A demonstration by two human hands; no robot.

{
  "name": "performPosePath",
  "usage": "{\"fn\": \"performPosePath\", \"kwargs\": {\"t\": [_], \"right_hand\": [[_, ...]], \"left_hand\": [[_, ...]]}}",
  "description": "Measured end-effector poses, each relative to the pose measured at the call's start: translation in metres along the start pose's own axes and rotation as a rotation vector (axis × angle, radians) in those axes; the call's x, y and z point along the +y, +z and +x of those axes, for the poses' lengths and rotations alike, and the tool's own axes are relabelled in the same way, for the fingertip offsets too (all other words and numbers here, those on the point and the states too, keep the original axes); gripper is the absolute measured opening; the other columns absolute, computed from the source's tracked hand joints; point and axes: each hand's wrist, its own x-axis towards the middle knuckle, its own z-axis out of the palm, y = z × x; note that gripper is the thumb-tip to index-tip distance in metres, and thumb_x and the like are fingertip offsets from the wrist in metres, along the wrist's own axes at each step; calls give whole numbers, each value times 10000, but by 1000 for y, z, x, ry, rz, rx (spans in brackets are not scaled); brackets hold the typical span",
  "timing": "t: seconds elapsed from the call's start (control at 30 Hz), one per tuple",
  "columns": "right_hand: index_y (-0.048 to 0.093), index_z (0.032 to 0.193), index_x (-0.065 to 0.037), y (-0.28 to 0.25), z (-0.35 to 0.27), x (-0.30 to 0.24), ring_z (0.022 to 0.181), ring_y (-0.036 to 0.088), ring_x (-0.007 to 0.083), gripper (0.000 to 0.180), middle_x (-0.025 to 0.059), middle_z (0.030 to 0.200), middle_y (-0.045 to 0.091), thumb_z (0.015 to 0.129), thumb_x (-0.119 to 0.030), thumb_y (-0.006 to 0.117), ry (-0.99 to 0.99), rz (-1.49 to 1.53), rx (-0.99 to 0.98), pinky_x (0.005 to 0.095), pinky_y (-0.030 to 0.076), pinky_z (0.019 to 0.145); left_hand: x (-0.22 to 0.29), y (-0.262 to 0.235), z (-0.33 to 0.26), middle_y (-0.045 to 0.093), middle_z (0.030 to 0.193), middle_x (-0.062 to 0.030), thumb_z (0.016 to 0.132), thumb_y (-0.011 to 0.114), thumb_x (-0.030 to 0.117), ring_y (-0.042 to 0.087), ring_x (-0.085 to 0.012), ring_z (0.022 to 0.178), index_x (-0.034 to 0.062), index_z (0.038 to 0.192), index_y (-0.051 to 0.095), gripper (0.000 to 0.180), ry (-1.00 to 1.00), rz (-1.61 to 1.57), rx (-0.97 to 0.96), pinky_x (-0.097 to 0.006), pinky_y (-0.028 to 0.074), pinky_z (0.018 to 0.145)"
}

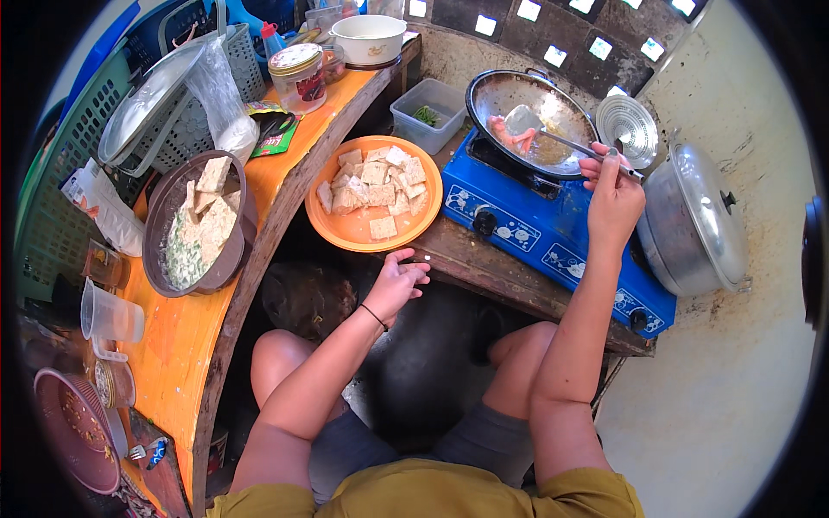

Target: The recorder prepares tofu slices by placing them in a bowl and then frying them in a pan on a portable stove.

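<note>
Right hand [611, 192] grips spatula [553, 134], blade in wok [528, 121] on blue stove [553, 229]. Left hand [399, 278] empty, fingers spread, just under orange plate [358, 226] of tofu [377, 180]. Risk: plate overhangs edge, bump may tip it; oil may splash.

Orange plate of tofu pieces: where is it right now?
In the head view the orange plate sits centre-left on the wooden ledge, between the blue stove and the dark bowl, just above the left hand.

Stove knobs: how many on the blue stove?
2 visible. One knob on the blue stove's front left, below the wok; the other knob at its front right corner, near the steel pot.
</note>
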Motion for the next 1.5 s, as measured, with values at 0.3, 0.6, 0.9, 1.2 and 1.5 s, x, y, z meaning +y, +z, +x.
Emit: {"fn": "performPosePath", "kwargs": {"t": [0.3, 0.6, 0.9, 1.2, 1.5], "right_hand": [[710, 1100, 21, 0, -5, -12, 734, 674, 105, 329, 86, 823, 734, 1033, -212, 489, -43, 13, -26, 250, 530, 643], [708, 1099, 31, -3, -8, -25, 738, 668, 100, 328, 88, 835, 732, 1035, -210, 494, -72, 49, -43, 239, 518, 634], [710, 1080, 28, -3, -10, -27, 735, 656, 88, 297, 81, 826, 729, 1022, -189, 516, -54, 50, -92, 230, 500, 632], [715, 1067, 1, -1, -4, -7, 774, 717, 145, 274, 147, 781, 732, 1000, -209, 553, -26, -108, -160, 277, 524, 717], [729, 1091, -88, 3, 5, 30, 911, 730, 278, 208, 303, 1283, 595, 976, -188, 588, -109, -271, -21, 347, 539, 814]], "left_hand": [[4, 3, -3, 618, 1207, -122, 957, 552, 103, 615, -155, 969, 43, 1420, 321, 521, -9, 2, 3, -283, 514, 771], [6, 4, -4, 620, 1213, -122, 958, 501, 61, 614, -151, 954, 52, 1431, 316, 508, -16, 2, 10, -278, 512, 761], [4, 4, -3, 622, 1212, -123, 955, 503, 60, 615, -151, 954, 49, 1433, 315, 514, -11, 13, 13, -276, 511, 757], [1, 0, 0, 614, 1203, -129, 946, 605, 137, 616, -159, 974, 34, 1408, 325, 550, 0, -6, -3, -290, 516, 772], [1, -1, -1, 617, 1195, -129, 946, 613, 143, 616, -156, 968, 35, 1406, 325, 553, 2, -15, -3, -287, 516, 764]]}}
